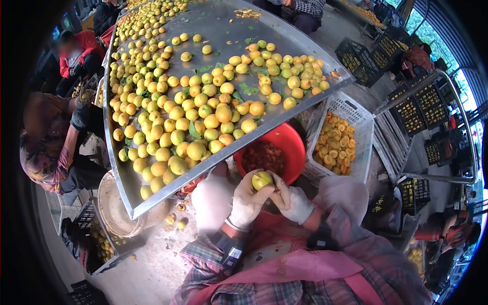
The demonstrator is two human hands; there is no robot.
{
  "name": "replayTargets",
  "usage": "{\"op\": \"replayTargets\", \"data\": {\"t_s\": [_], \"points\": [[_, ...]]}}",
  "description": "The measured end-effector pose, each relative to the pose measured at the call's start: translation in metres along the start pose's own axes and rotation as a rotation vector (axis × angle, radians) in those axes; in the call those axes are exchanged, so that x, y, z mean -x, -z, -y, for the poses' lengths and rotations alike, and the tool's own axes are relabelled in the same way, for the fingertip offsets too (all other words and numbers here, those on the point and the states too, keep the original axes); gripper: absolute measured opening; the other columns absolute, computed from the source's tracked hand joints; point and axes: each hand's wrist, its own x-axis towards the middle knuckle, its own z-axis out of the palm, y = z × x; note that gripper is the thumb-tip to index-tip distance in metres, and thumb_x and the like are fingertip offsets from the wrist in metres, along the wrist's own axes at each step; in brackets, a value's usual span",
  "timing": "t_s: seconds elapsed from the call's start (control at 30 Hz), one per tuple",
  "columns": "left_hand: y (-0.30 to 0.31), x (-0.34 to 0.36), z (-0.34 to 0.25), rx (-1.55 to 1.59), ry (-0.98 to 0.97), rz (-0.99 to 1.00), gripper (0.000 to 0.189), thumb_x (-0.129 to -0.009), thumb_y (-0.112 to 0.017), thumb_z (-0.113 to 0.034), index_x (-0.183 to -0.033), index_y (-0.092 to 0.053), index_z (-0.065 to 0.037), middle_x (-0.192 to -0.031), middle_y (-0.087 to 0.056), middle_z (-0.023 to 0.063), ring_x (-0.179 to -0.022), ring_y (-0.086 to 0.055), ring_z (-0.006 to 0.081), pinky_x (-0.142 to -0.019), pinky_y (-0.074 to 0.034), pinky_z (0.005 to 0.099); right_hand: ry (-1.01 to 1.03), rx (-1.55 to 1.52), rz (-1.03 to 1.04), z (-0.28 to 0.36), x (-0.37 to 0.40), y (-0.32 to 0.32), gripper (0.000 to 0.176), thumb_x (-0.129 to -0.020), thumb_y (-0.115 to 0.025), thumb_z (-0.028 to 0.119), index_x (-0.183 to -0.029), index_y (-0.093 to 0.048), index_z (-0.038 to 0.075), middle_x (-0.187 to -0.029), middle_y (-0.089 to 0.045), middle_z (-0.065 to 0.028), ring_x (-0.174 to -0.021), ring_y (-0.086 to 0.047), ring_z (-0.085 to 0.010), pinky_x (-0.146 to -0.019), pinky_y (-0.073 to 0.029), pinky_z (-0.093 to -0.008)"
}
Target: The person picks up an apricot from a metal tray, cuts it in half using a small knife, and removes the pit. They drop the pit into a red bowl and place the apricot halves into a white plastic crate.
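Observation:
A yellow-green apricot (262, 180) is held in front of my lap, over the near edge of a red basin (297, 152). My left hand (245, 203), in a pale glove, is closed round its left and lower side. From the right, my gloved right hand (294, 202) presses its fingers against the same apricot; whether it also holds a small tool is hidden. Reddish-brown pits (263, 156) lie in the basin. To its right stands a white crate (360, 142) with halved orange apricots (334, 145).
A metal sorting table (203, 20) heaped with whole apricots (178, 109) juts toward me, its raised rim just beyond my hands. A white bucket (114, 203) stands under its left corner. Co-workers sit at left and behind. Black crates (417, 109) line the right.

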Motion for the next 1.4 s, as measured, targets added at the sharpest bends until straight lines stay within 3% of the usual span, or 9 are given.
{"op": "replayTargets", "data": {"t_s": [0.2, 0.3, 0.37, 0.47, 0.6, 0.77, 0.83, 1.07, 1.4], "points": [[0.0, -0.002, 0.01, -0.288, -0.152, -0.002, 0.042, -0.084, -0.069, -0.014, -0.12, -0.054, 0.002, -0.1, -0.064, 0.0121, -0.09, -0.063, 0.0183, -0.081, -0.05, 0.0306, -0.039, -0.022, 0.067, -0.008, 0.01, 0.001, 0.058, -0.096, -0.051, 0.032, -0.141, -0.032, 0.0, -0.093, -0.067, -0.0194, -0.072, -0.066, -0.0341, -0.06, -0.052, -0.0416], [-0.006, 0.0, -0.003, -0.257, -0.087, -0.016, 0.043, -0.082, -0.069, -0.014, -0.119, -0.054, 0.001, -0.1, -0.065, 0.0139, -0.089, -0.064, 0.0215, -0.08, -0.051, 0.032, -0.054, -0.036, 0.078, -0.005, 0.006, 0.003, 0.061, -0.093, -0.056, 0.026, -0.142, -0.03, 0.0, -0.11, -0.064, -0.0199, -0.087, -0.067, -0.0345, -0.07, -0.054, -0.0399], [-0.007, 0.0, -0.005, -0.239, -0.034, -0.008, 0.043, -0.081, -0.07, -0.015, -0.118, -0.054, 0.001, -0.099, -0.065, 0.0144, -0.089, -0.064, 0.023, -0.08, -0.051, 0.0325, 0.104, -0.267, -0.006, -0.007, 0.002, 0.005, 0.065, -0.089, -0.06, 0.018, -0.143, -0.029, -0.001, -0.13, -0.052, -0.0214, -0.106, -0.062, -0.0344, -0.083, -0.054, -0.0383], [-0.004, -0.002, 0.01, -0.259, -0.06, 0.032, 0.042, -0.08, -0.072, -0.019, -0.113, -0.056, 0.0, -0.095, -0.066, 0.0134, -0.085, -0.065, 0.023, -0.076, -0.052, 0.0327, 0.168, -0.285, 0.049, -0.017, -0.001, 0.006, 0.07, -0.085, -0.064, 0.012, -0.144, -0.027, -0.002, -0.143, -0.039, -0.0196, -0.12, -0.054, -0.0336, -0.091, -0.051, -0.0374], [-0.006, -0.003, 0.014, -0.306, -0.054, 0.007, 0.039, -0.076, -0.074, -0.025, -0.104, -0.06, -0.002, -0.089, -0.067, 0.0115, -0.08, -0.065, 0.0217, -0.073, -0.052, 0.0337, 0.16, -0.3, 0.034, -0.014, -0.001, 0.002, 0.07, -0.085, -0.065, 0.011, -0.144, -0.028, 0.0, -0.141, -0.042, -0.0174, -0.12, -0.054, -0.0323, -0.093, -0.05, -0.0366], [-0.006, -0.001, 0.006, -0.322, -0.047, 0.044, 0.035, -0.075, -0.074, -0.023, -0.101, -0.062, -0.002, -0.087, -0.067, 0.0121, -0.08, -0.066, 0.0234, -0.072, -0.053, 0.0349, 0.108, -0.579, 0.142, -0.004, -0.007, 0.015, 0.067, -0.084, -0.066, 0.009, -0.142, -0.033, 0.007, -0.133, -0.049, -0.0147, -0.116, -0.056, -0.0294, -0.096, -0.047, -0.0345], [-0.001, -0.001, 0.014, -0.235, -0.093, 0.184, 0.032, -0.078, -0.066, -0.01, -0.106, -0.057, 0.001, -0.094, -0.064, 0.0074, -0.087, -0.061, 0.0149, -0.08, -0.05, 0.0293, 0.108, -0.579, 0.17, -0.003, -0.008, 0.019, 0.065, -0.084, -0.066, 0.008, -0.141, -0.035, 0.008, -0.13, -0.051, -0.0143, -0.115, -0.057, -0.029, -0.095, -0.047, -0.0348], [-0.005, 0.013, -0.008, -0.392, -0.043, 0.195, 0.03, -0.077, -0.065, -0.008, -0.104, -0.059, 0.002, -0.097, -0.065, 0.0082, -0.089, -0.062, 0.0153, -0.082, -0.05, 0.029, 0.105, -0.516, 0.287, 0.0, -0.001, 0.032, 0.062, -0.082, -0.065, 0.008, -0.137, -0.038, 0.007, -0.128, -0.054, -0.0132, -0.115, -0.058, -0.0262, -0.096, -0.046, -0.0333], [-0.006, 0.009, 0.004, -0.322, -0.116, 0.256, 0.035, -0.078, -0.07, -0.015, -0.108, -0.06, 0.001, -0.095, -0.066, 0.0124, -0.086, -0.065, 0.0225, -0.078, -0.051, 0.0331, 0.146, -0.504, 0.237, -0.002, 0.004, 0.031, 0.061, -0.084, -0.066, 0.01, -0.137, -0.037, 0.011, -0.122, -0.057, -0.0138, -0.105, -0.063, -0.0297, -0.087, -0.052, -0.0359]]}}
